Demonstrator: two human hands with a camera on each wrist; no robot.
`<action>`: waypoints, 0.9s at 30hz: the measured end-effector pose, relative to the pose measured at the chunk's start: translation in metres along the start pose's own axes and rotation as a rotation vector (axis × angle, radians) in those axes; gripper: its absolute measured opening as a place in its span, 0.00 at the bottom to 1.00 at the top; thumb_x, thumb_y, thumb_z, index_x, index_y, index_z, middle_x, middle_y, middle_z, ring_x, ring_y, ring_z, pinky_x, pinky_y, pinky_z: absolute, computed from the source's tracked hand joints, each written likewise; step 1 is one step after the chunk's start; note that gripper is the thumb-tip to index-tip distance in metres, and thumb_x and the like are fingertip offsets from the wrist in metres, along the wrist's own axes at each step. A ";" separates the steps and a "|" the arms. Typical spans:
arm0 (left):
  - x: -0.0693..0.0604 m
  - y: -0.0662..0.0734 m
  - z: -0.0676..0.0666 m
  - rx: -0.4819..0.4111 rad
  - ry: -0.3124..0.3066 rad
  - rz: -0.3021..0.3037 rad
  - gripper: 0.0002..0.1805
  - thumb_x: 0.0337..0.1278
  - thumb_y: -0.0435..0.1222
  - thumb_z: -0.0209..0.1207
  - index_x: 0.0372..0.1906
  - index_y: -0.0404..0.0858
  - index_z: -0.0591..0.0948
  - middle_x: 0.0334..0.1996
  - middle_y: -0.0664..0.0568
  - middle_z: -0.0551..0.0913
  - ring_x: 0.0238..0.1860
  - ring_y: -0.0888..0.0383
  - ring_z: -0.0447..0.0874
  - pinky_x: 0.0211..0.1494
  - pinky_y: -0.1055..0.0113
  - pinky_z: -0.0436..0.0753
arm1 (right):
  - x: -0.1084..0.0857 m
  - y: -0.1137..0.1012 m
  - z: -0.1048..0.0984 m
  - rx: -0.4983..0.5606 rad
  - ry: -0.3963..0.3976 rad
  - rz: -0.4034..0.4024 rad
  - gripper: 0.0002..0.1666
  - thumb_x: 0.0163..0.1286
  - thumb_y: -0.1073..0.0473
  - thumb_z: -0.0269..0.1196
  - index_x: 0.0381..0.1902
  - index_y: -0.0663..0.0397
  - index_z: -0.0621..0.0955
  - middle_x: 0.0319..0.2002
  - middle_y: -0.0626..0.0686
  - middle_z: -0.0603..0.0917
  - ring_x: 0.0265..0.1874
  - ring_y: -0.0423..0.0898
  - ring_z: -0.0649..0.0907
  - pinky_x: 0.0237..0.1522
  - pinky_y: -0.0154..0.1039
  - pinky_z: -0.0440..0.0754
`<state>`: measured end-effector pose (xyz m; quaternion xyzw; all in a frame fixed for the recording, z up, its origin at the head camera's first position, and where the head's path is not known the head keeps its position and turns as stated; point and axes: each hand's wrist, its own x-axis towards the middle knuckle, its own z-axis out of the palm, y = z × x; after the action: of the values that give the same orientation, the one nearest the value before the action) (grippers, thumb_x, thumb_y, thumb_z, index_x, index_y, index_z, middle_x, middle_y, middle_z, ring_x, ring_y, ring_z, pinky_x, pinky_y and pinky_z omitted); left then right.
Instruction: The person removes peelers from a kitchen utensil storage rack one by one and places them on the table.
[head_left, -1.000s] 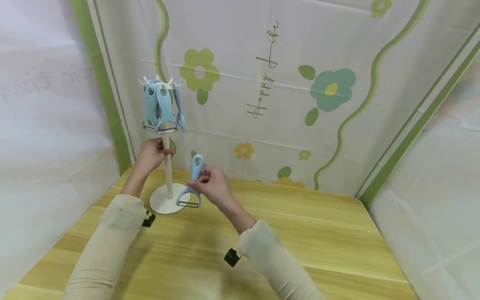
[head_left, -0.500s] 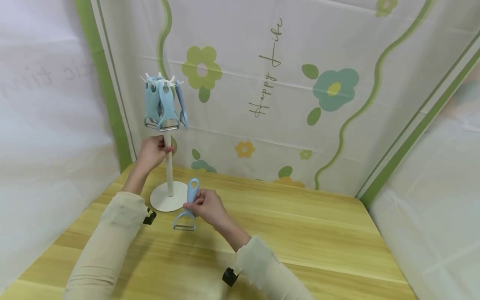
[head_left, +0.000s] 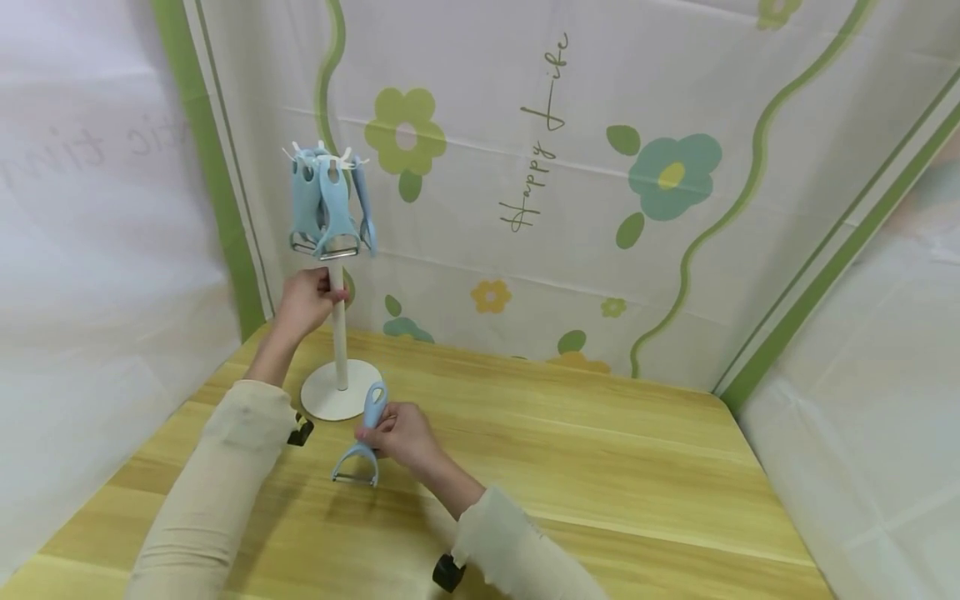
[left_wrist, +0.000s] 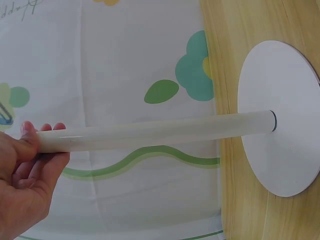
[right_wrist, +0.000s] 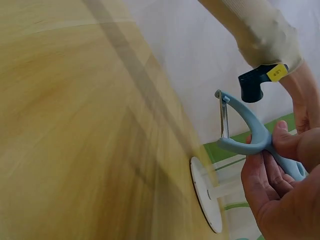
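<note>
My left hand (head_left: 306,302) grips the white pole (left_wrist: 150,132) of an upright stand, just below several light-blue peelers (head_left: 334,204) that hang from hooks at its top. In the left wrist view the thumb and fingers wrap around the pole. Between the thumb and fingers of my right hand (head_left: 408,437) is one blue peeler (right_wrist: 259,132), pinched by its handle. Its blade end points down and toward me, above the table in front of the stand's round base (head_left: 318,398). The right wrist view shows the metal blade across the peeler's forked head.
The stand is near the back left of the wooden table (head_left: 570,467). A white flower-printed curtain (head_left: 465,192) rises behind the table, with white sheets (head_left: 97,250) at both sides. A black wrist camera (head_left: 448,573) sits at my right sleeve.
My right hand has moved down and toward me, carrying the peeler away from the stand's base. The left hand keeps its grip on the pole.
</note>
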<state>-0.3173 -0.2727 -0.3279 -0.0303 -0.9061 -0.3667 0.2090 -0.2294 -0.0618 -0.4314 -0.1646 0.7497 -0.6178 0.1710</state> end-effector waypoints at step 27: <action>0.000 0.000 0.000 -0.018 -0.012 -0.010 0.09 0.65 0.27 0.58 0.43 0.23 0.81 0.42 0.27 0.85 0.47 0.34 0.86 0.51 0.43 0.84 | -0.002 0.035 0.032 -0.036 0.017 0.134 0.06 0.62 0.70 0.69 0.27 0.66 0.83 0.24 0.58 0.89 0.24 0.43 0.88 0.27 0.37 0.88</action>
<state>-0.3172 -0.2722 -0.3280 -0.0301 -0.9041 -0.3757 0.2013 -0.2143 -0.0824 -0.4711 -0.1118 0.7715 -0.5925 0.2029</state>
